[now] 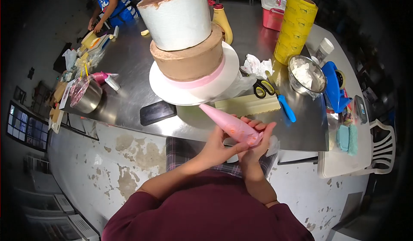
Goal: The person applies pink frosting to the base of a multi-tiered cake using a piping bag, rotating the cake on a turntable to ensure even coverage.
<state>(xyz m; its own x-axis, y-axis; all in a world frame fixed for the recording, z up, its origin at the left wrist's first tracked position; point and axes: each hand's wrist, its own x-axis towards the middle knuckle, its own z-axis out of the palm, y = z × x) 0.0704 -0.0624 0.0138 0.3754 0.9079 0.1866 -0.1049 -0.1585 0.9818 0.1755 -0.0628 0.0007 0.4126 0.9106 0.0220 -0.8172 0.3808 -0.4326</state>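
Observation:
A pink piping bag is held between both hands, its tip pointing up and left toward the cake board's front rim. My left hand grips the bag's lower left side, thumb across its wide end. Around the gathered end at the right, the fingers of my right hand are curled. Beyond the bag stands a cake on a round white board: a brown lower tier with a pink band at its base, and a white upper tier with a brown top.
Near the board are a black phone, black-and-yellow scissors and a blue-handled tool. A bowl of white cream and a yellow roll stand right. Left are a metal pot and a person in blue.

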